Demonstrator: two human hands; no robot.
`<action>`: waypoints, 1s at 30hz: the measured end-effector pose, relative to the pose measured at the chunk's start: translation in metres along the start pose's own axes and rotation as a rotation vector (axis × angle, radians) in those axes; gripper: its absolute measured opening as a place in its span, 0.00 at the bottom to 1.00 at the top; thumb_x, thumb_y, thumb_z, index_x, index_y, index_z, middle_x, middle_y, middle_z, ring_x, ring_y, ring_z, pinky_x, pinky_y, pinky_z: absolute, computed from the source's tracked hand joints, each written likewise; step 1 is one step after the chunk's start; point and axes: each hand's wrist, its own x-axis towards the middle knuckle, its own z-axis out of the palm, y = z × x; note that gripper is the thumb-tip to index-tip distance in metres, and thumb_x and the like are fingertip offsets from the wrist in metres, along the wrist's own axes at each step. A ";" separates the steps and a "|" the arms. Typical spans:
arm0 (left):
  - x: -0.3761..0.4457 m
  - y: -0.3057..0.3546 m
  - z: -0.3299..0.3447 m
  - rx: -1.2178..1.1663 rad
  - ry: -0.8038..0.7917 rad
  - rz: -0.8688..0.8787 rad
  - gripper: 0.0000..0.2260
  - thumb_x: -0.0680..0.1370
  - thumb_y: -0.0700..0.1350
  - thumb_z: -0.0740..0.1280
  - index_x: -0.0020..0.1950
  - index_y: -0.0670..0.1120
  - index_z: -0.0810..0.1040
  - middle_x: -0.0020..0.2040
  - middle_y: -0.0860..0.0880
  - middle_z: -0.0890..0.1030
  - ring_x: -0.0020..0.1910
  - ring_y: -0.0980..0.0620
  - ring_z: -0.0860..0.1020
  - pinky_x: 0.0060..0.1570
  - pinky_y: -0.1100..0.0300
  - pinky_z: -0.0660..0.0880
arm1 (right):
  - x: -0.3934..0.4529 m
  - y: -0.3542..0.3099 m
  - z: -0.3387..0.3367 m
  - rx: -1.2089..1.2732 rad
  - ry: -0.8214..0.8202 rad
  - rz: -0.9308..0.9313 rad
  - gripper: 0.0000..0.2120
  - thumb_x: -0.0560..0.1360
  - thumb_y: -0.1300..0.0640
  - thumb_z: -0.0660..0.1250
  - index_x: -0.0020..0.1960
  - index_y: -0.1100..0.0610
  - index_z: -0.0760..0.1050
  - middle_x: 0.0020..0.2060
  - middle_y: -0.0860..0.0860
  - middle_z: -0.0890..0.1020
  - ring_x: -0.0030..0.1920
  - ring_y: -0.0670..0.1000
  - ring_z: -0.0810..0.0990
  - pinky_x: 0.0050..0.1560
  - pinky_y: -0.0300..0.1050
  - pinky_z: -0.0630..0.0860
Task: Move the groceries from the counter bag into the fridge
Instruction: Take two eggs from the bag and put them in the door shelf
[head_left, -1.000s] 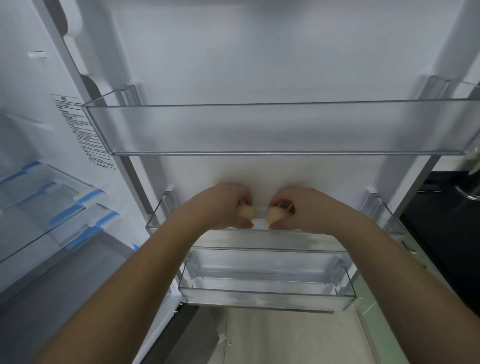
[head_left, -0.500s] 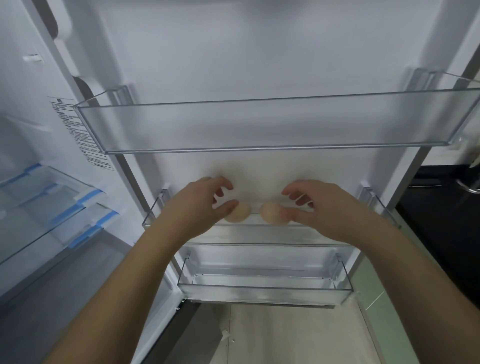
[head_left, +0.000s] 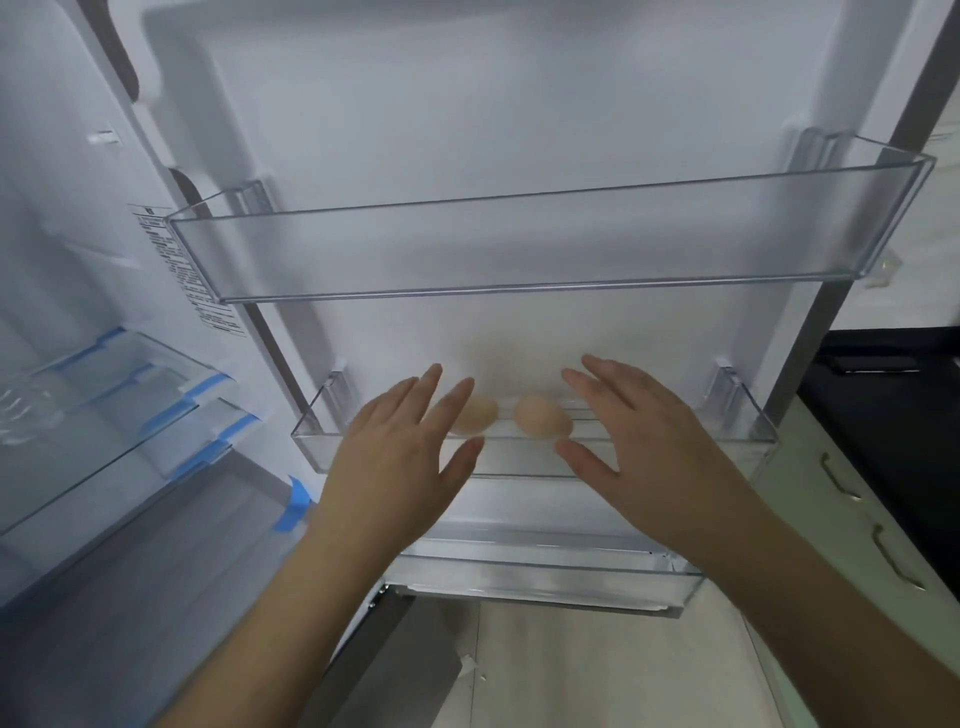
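Note:
Two pale brown eggs lie side by side in the middle clear bin (head_left: 748, 436) of the open fridge door: the left egg (head_left: 475, 415) and the right egg (head_left: 543, 422). My left hand (head_left: 400, 457) hovers in front of the left egg with fingers spread, partly covering it. My right hand (head_left: 644, 447) is spread just right of the right egg. Neither hand holds anything, and both sit a little in front of the bin's rim.
A wide clear upper door bin (head_left: 519, 249) hangs above the hands, and a lower door bin (head_left: 545, 577) sits below. Glass fridge shelves with blue tape (head_left: 119, 410) are at left. A dark counter (head_left: 883, 395) and pale green drawers (head_left: 852, 519) stand at right.
Both hands let go of the eggs, opened their fingers and drew back from the bin. The eggs stay lying in the middle door bin.

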 end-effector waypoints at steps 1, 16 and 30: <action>-0.005 0.002 0.000 0.017 -0.017 -0.009 0.27 0.79 0.62 0.49 0.75 0.53 0.66 0.74 0.45 0.69 0.69 0.43 0.71 0.68 0.49 0.63 | -0.003 -0.001 0.002 -0.011 -0.003 -0.006 0.31 0.76 0.37 0.50 0.71 0.54 0.67 0.71 0.54 0.70 0.69 0.56 0.69 0.68 0.57 0.68; -0.085 0.024 0.004 0.171 -0.085 -0.112 0.28 0.81 0.59 0.55 0.79 0.54 0.54 0.79 0.49 0.56 0.78 0.46 0.54 0.75 0.51 0.45 | -0.047 -0.033 0.042 0.035 0.144 -0.204 0.31 0.76 0.38 0.56 0.71 0.57 0.68 0.70 0.56 0.72 0.70 0.58 0.70 0.67 0.59 0.68; -0.175 -0.008 0.012 0.118 -0.107 -0.124 0.30 0.81 0.58 0.57 0.79 0.47 0.56 0.79 0.47 0.57 0.78 0.45 0.52 0.76 0.47 0.48 | -0.115 -0.096 0.070 -0.083 -0.001 -0.050 0.31 0.79 0.38 0.47 0.74 0.56 0.62 0.73 0.56 0.68 0.72 0.59 0.66 0.69 0.61 0.66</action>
